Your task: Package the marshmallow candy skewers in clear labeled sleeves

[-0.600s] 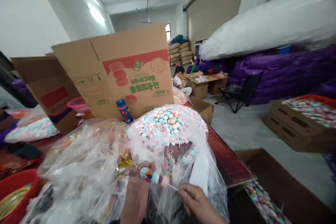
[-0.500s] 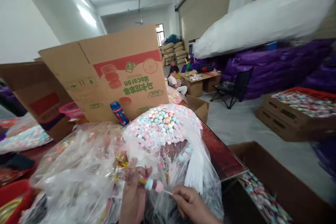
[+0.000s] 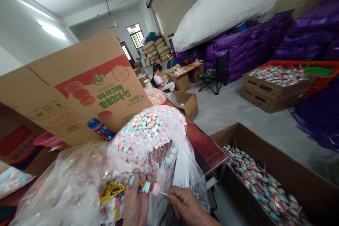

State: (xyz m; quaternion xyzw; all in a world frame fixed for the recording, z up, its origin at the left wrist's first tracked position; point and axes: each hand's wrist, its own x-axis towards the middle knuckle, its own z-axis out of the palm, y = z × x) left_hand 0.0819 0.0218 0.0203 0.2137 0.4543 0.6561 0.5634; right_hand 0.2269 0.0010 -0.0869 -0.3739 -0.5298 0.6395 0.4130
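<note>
A candy skewer (image 3: 155, 188), with pink, brown, white and blue pieces threaded on a thin white stick, spans both hands. My left hand (image 3: 136, 197) is closed around its candy end, and a pale blue piece shows by the thumb. My right hand (image 3: 185, 203) pinches the bare end of the stick. Just beyond lies an open clear plastic bag (image 3: 182, 141) with a heap of small pastel candies (image 3: 148, 127). White sticks (image 3: 181, 167) lie bundled at its right side. Yellow twist ties and printed wrappers (image 3: 112, 192) are left of my left hand.
A large cardboard box (image 3: 87, 84) and a blue bottle (image 3: 100, 129) stand behind the bag. On the right, an open carton (image 3: 238, 130) holds many wrapped skewers. Farther off are a seated person (image 3: 161, 79), a folding chair (image 3: 218, 72) and purple sacks (image 3: 241, 47).
The view has swung right and tilted, so more of the right-hand carton shows. Both hands still hold the skewer; a pale blue piece now shows by the left thumb.
</note>
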